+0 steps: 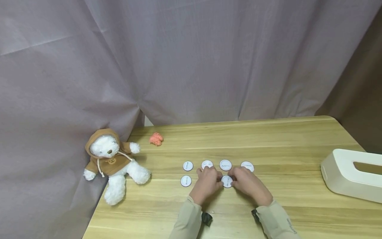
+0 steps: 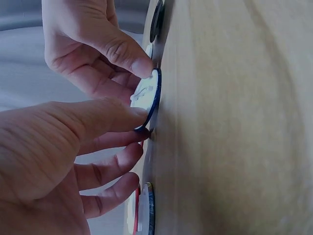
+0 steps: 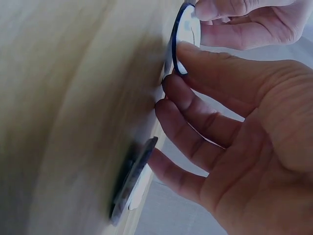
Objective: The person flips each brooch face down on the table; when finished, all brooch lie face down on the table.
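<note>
In the head view a round button badge (image 1: 227, 181), white back with its pin upward, sits between my two hands near the middle of the table. My left hand (image 1: 206, 184) pinches its left edge with thumb and finger, the other fingers spread in the left wrist view. On the opposite edge my right hand (image 1: 248, 183) pinches the same badge (image 3: 188, 36). In both wrist views this badge (image 2: 149, 95) is tilted, its dark rim close to the wood. Another badge (image 3: 133, 183) lies by my right hand's lower fingers. My left hand partly covers the badge (image 1: 207, 163) behind it.
More badges lie back-side up: one (image 1: 225, 165) behind the held one, one (image 1: 247, 165) beyond my right hand, two (image 1: 188, 166) at left. A teddy bear (image 1: 114, 166) and orange yarn (image 1: 156, 138) are farther left. A white tissue box (image 1: 352, 176) stands right.
</note>
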Tool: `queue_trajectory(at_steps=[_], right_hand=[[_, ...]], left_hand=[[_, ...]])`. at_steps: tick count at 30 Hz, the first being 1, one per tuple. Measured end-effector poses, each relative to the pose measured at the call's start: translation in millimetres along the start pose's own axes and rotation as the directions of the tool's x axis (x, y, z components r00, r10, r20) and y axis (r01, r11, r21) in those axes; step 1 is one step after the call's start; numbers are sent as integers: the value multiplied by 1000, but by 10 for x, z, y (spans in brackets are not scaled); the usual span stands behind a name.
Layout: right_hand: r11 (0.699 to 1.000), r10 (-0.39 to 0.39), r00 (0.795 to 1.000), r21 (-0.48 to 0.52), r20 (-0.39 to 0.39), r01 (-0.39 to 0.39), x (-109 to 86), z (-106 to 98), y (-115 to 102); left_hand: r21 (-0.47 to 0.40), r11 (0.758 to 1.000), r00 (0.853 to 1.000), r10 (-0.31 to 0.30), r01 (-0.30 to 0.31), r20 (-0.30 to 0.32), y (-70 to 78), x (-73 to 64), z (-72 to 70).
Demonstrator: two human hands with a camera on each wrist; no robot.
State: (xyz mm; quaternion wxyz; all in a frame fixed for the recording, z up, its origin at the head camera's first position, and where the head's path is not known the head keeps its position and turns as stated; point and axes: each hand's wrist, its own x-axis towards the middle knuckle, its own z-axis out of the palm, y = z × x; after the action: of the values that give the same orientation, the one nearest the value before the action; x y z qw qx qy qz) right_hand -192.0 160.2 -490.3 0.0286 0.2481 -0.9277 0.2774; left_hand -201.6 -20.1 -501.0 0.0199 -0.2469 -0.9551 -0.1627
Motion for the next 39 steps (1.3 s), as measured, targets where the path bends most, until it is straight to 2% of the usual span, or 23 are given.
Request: queue_trajectory(at_steps=[7,18,24,30,35,39], right_hand=[[999,-9,1000,-32,6,9,-11,8,8],[998,-9,1000,-56,5,9,-37,39,27],[999,2,1000,-39,-15,-3,-40,-4,45],[997,-20,998,-70,-60,16,-56,-67,45],[998,0,998,-69,-60,-4,-126,-138,77],[998,25,998,-59,-55,-29,-188,-199,119]], left_hand=[[20,1000,1000,-13,13,-4,30,-11,-11],[7,999,999,-48,48,-11,36,-16,58],[-24,999,998,-39,38,-43,39,-17,50],[-23,999,997,-33,32,-69,60,7,1],[-27,999,997,-24,23,-68,133,46,-2],[-16,1000,997,9,-10,-81,199,69,16]])
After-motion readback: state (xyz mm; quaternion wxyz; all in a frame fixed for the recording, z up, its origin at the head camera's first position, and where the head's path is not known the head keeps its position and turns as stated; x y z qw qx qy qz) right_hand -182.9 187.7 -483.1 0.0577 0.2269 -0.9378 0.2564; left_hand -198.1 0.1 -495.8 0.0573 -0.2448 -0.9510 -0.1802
